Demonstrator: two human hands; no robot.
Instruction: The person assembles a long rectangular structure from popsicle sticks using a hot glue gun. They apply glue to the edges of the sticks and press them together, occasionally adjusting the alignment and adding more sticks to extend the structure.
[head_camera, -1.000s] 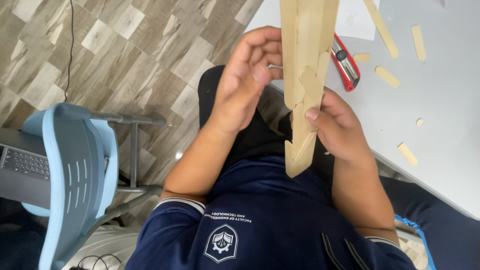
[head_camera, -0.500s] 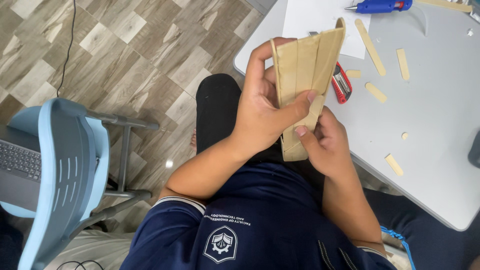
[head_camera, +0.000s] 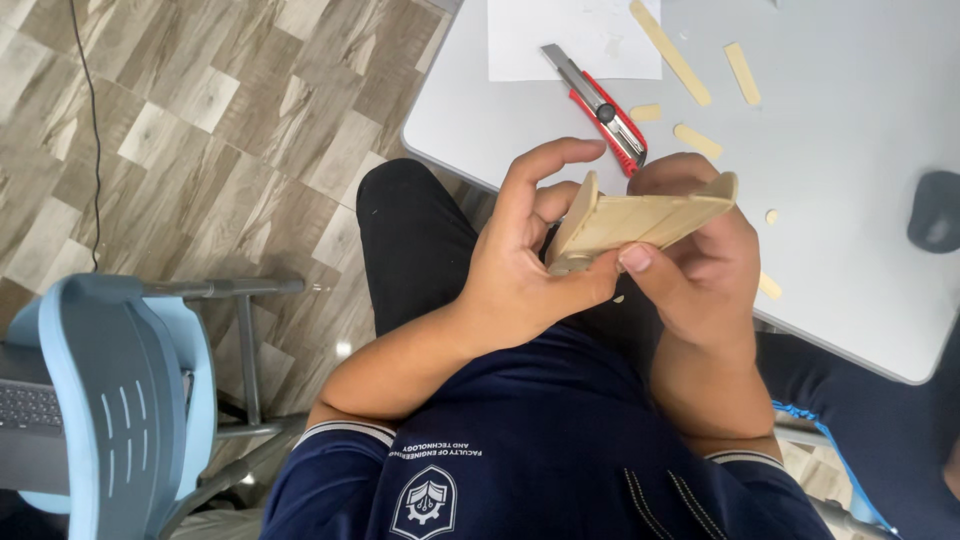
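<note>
Both my hands hold a small model made of flat wooden sticks (head_camera: 640, 218), turned nearly level over my lap. My left hand (head_camera: 530, 265) grips its left end, thumb pressed under the piece and fingers spread above it. My right hand (head_camera: 700, 270) holds the right side, thumb on the near edge and fingers wrapped behind. The piece hangs just in front of the grey table's edge (head_camera: 450, 160).
A red and grey utility knife (head_camera: 600, 105) lies on the table by a white paper sheet (head_camera: 575, 40). Several loose wooden sticks (head_camera: 670, 40) are scattered on the tabletop. A dark object (head_camera: 935, 210) sits at the right. A blue chair (head_camera: 120, 400) stands at my left.
The wooden piece was held upright and high, then lowered and turned flat. My head view shifted so more of the table shows. Both hands kept hold of it.
</note>
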